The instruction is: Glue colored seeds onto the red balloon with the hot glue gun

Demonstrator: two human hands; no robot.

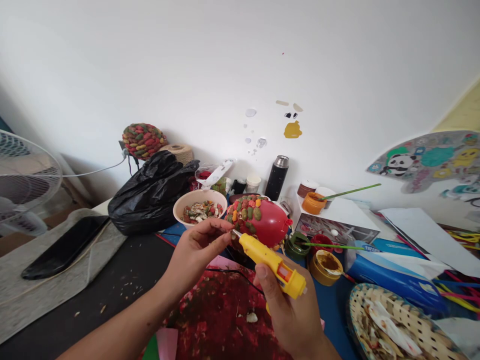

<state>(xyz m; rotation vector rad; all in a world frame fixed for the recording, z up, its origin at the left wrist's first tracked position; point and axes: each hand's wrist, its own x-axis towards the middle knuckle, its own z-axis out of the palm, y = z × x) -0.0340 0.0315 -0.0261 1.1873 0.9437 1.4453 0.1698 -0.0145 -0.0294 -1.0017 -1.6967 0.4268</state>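
My right hand (290,305) grips a yellow glue gun (272,262), its nozzle pointing up-left toward the fingertips of my left hand. My left hand (198,250) is closed in a pinch on a small piece I cannot make out, right at the nozzle tip. Just behind them sits a red balloon (272,225), partly covered with painted shells in green, red and orange. A beige bowl (198,209) of coloured shells stands to the left of the balloon.
A black plastic bag (150,195) lies at left, a fan (22,182) at the far left edge. Paint pots (326,265) with green sticks, a black flask (277,177), a blue pouch (390,275) and a woven basket (397,325) crowd the right side. A shell-covered ball (144,140) stands at the back.
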